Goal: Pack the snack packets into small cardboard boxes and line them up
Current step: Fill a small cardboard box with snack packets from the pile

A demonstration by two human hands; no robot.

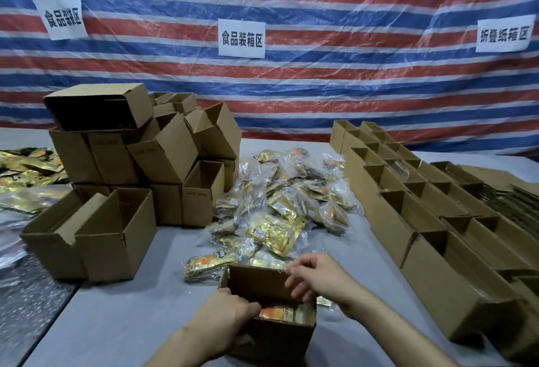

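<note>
Open box: a small cardboard box (271, 334) stands at the bottom centre of the frame, on the grey table (131, 308), with its top open.
Packets in box: orange and gold packets (277, 312) stand on edge inside it, at the near side.
Left hand: the left hand (230, 317) grasps the near left corner of the open box; the thumb lies over the rim and the other fingers are curled on the outer wall.
Right hand: the right hand (318, 276) is over the right part of the opening, fingers bent downward near the far rim. I cannot tell if they pinch the rim or a packet, or hold nothing.
Snack pile: a loose pile of snack packets (280, 212), many of them in clear bags, lies in the middle of the frame, just behind the open box.
Filled rows: rows of open boxes (423, 221) stand side by side along the right, from the lower right up to the tarp.
Empty stack: a disorderly stack of boxes (140, 156) is at the centre left; two more open boxes (113, 235) stand in front of it.
Flat cartons: folded cartons (519, 200) lie at the far right edge.
Left edge: more gold packets (26, 168) lie there.
Background: a red, white and blue striped tarp (291, 89) carries three white paper signs (242, 38).
</note>
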